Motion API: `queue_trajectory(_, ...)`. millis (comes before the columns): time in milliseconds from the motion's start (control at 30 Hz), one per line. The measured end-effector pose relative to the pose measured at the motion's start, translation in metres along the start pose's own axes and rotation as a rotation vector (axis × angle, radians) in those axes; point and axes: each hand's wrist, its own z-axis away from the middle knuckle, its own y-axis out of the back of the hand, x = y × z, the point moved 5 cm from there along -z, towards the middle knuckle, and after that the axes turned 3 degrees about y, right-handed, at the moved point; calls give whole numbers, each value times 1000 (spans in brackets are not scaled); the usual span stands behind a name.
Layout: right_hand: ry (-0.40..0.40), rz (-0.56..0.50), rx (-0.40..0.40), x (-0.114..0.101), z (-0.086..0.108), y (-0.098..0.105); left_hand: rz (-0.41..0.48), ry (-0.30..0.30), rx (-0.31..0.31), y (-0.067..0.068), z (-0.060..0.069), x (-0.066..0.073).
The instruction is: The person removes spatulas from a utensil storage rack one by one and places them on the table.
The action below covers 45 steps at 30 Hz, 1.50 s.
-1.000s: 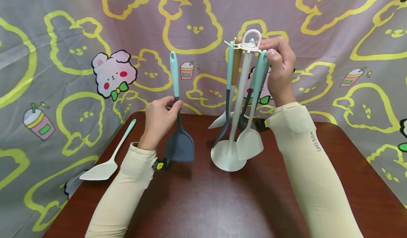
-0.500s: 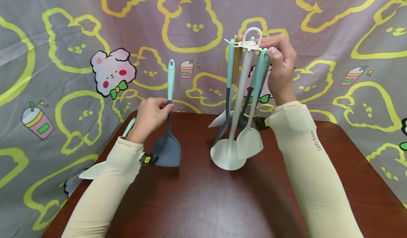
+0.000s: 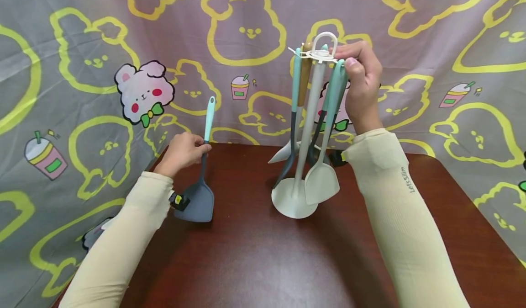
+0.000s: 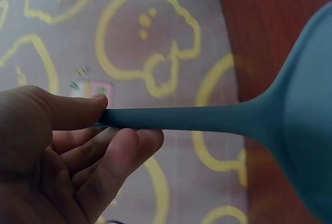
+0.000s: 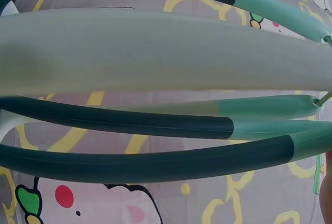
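In the head view my left hand [image 3: 185, 150] pinches a spatula [image 3: 197, 203] by its dark neck, just under the mint handle. The spatula is upright, its dark grey-blue blade hanging down over the left of the table. In the left wrist view thumb and fingertips grip the neck [image 4: 181, 117]. My right hand [image 3: 363, 82] grips the top of a white utensil stand [image 3: 309, 116], thumb beside the mint handles; its fingers are partly hidden. From the stand hang a cream spatula [image 3: 322, 184], a utensil with a wooden handle [image 3: 303, 82] and several dark-necked utensils.
The stand's round base [image 3: 293, 209] is on the brown table [image 3: 255, 253]. A patterned cloth [image 3: 263, 20] hangs behind and at the sides. Another cream spatula, at the table's left edge earlier, is now almost wholly behind my left sleeve [image 3: 123, 235].
My left hand has moved left and lower with the dark spatula, away from the stand, and its sleeve now covers the cream spatula at the left. The right hand keeps its hold.
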Motion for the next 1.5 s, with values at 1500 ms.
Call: queue_trajectory(1500,-17,6,-1,-2,0,0,-199,268,-191,-55,-18,-113)
